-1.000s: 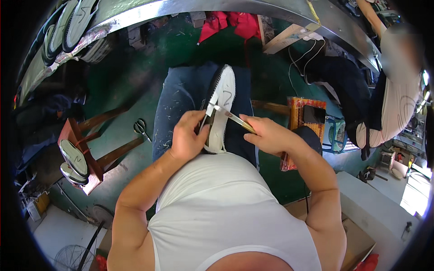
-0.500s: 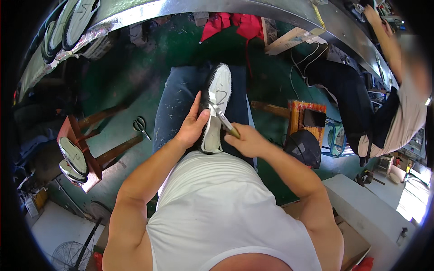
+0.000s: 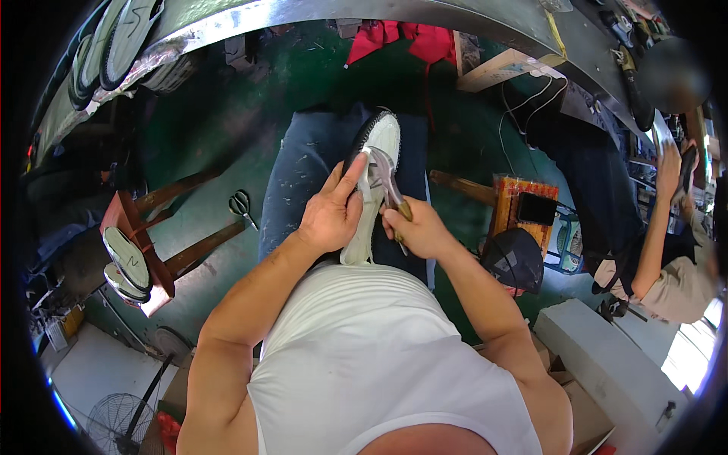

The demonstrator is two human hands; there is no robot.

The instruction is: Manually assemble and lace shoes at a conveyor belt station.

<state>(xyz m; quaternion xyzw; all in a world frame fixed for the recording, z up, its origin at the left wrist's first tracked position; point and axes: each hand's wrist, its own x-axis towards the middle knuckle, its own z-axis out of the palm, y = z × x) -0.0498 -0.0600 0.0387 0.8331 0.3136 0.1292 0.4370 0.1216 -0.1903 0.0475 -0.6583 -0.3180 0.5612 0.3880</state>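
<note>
A shoe upper on its last [image 3: 385,135] lies lengthwise on my lap, its pale underside up and a dark, ridged edge showing along its left side. My left hand [image 3: 331,214] grips the shoe's left side, with the index finger stretched along it towards the toe. In my right hand [image 3: 422,229] is a pair of pliers [image 3: 388,182], closed round the brownish handle. Their curved metal head lies over the middle of the shoe, near my left fingertips. Exactly what the jaws touch is too small to tell.
At left, a wooden stool [image 3: 155,262] bears a pair of shoes [image 3: 125,258]; scissors [image 3: 241,205] lie beside it. A metal-edged bench [image 3: 341,11] curves across the far side. On the right are a stool with a phone [image 3: 536,208], a dark cap [image 3: 512,260] and a co-worker [image 3: 675,258].
The pliers' head has moved up towards the toe and turned more upright. My left hand has shifted towards the toe too, its index finger now on the shoe. The co-worker's arms have come nearer.
</note>
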